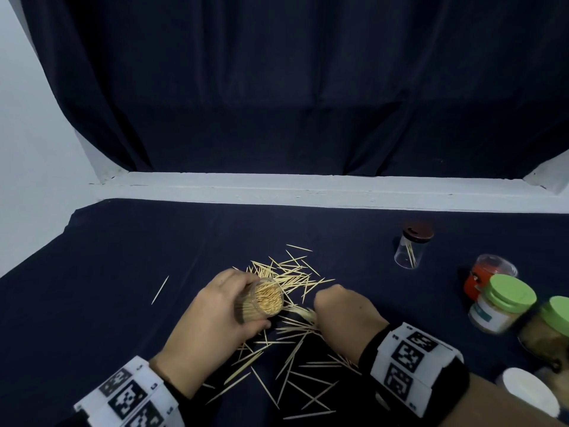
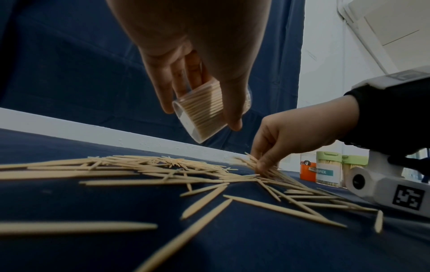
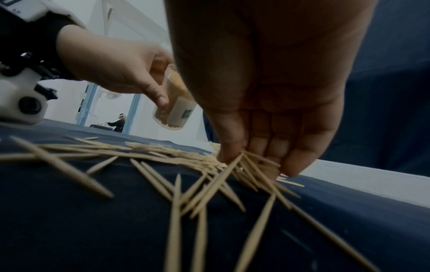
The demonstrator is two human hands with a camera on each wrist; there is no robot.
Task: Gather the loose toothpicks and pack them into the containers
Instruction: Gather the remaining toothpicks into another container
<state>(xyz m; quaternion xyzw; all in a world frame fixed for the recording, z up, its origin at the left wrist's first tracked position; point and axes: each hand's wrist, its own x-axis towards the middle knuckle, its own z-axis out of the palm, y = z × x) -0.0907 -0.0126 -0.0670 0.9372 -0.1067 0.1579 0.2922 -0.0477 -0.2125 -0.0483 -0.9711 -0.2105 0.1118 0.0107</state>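
Loose toothpicks (image 1: 289,340) lie scattered on the dark cloth in front of me, and they fill the foreground of the left wrist view (image 2: 209,176) and the right wrist view (image 3: 177,165). My left hand (image 1: 221,315) grips a clear open container (image 1: 261,302) packed full of toothpicks, tilted above the pile (image 2: 200,114) (image 3: 173,108). My right hand (image 1: 341,309) reaches down just right of it, fingertips (image 3: 232,154) pinching a small bunch of toothpicks (image 3: 253,165) on the cloth (image 2: 263,162).
A clear jar with a brown lid (image 1: 412,246) holding a few toothpicks stands at the back right. Further right are an orange container (image 1: 486,277), two green-lidded jars (image 1: 502,303) (image 1: 551,328) and a white lid (image 1: 529,392). One stray toothpick (image 1: 160,289) lies left.
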